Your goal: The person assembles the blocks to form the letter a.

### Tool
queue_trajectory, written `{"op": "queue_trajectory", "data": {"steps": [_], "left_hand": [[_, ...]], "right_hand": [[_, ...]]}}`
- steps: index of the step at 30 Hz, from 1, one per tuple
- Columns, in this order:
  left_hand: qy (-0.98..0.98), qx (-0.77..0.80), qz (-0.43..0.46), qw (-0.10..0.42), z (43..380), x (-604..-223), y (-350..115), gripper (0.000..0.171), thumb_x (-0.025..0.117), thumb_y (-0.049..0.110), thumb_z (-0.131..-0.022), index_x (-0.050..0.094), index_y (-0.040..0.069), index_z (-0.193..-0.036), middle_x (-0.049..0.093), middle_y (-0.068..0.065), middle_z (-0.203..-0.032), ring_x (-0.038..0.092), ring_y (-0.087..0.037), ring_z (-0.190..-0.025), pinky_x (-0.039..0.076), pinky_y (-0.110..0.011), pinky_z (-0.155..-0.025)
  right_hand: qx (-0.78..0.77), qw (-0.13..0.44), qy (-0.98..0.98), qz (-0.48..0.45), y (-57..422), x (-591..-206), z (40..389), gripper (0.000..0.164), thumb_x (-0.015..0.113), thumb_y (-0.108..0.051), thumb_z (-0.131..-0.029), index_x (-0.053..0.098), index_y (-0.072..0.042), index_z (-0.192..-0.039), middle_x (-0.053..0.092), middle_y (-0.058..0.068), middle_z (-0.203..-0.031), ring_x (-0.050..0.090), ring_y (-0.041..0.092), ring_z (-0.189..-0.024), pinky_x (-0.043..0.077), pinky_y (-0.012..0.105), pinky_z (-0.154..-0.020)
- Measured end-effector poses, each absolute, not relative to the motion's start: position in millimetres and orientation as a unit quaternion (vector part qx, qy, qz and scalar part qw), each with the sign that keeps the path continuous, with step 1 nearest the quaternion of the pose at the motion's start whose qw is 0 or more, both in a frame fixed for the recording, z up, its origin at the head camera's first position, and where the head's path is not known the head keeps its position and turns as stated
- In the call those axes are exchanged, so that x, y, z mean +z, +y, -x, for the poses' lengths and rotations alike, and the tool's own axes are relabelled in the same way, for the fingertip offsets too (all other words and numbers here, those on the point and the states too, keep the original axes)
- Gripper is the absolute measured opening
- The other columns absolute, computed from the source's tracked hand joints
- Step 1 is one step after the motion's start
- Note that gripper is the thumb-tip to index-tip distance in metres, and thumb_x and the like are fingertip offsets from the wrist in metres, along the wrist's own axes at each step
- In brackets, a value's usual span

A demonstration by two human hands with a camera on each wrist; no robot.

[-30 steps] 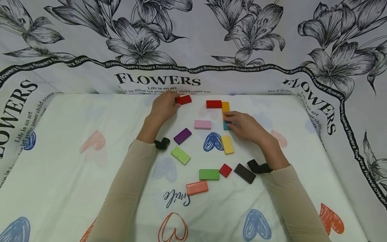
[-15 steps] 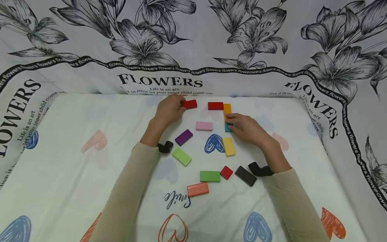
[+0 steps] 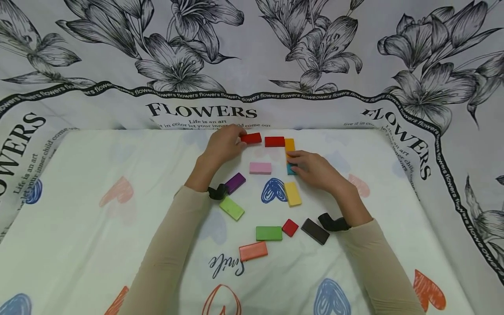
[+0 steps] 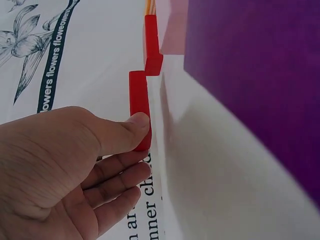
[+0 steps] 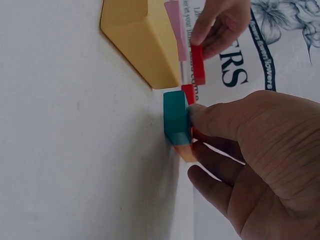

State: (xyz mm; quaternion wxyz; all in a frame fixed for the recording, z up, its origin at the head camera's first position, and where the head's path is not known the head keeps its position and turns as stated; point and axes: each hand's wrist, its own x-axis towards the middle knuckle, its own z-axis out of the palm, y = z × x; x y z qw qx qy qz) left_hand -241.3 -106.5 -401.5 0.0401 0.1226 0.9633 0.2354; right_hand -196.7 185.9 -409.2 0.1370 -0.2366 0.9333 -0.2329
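My left hand [image 3: 225,144] pinches a red block [image 3: 251,138] near the far edge of the table. In the left wrist view its thumb lies on this red block [image 4: 139,100], the other fingers bent beneath. A second red block [image 3: 274,141] stands just right of the held one, a narrow gap between them, and meets the top of an orange block [image 3: 289,144]. A teal block [image 3: 291,169] continues the line below the orange one. My right hand [image 3: 315,169] holds the teal block [image 5: 176,117], its thumb against it and its fingers bent beside the orange block.
A pink block [image 3: 260,168], a purple block [image 3: 235,183] and a yellow block [image 3: 292,194] lie nearer. Closer still are a lime block [image 3: 231,208], a green block [image 3: 269,233], a small red block [image 3: 290,228], a black block [image 3: 315,231] and a coral block [image 3: 253,251].
My left hand has moved its red block rightward, narrowing the gap to the second red block. My right hand keeps its place at the teal and orange blocks. The head view has shifted slightly.
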Motion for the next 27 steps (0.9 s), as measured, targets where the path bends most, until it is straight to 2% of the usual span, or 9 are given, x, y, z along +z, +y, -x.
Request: {"op": "queue_trajectory", "data": {"steps": [27], "left_hand": [[0.966, 0.208, -0.139, 0.062, 244.1, -408.7, -96.0, 0.03, 0.071, 0.016, -0.099, 0.073, 0.006, -0.128, 0.074, -0.012, -0.117, 0.063, -0.026, -0.101, 0.056, -0.042, -0.097]], "right_hand": [[-0.218, 0.138, 0.938, 0.231, 182.9, -408.4, 196.0, 0.041, 0.062, -0.013, -0.107, 0.06, -0.005, -0.147, 0.053, 0.012, -0.162, 0.042, 0.038, -0.156, 0.037, 0.058, -0.127]]}}
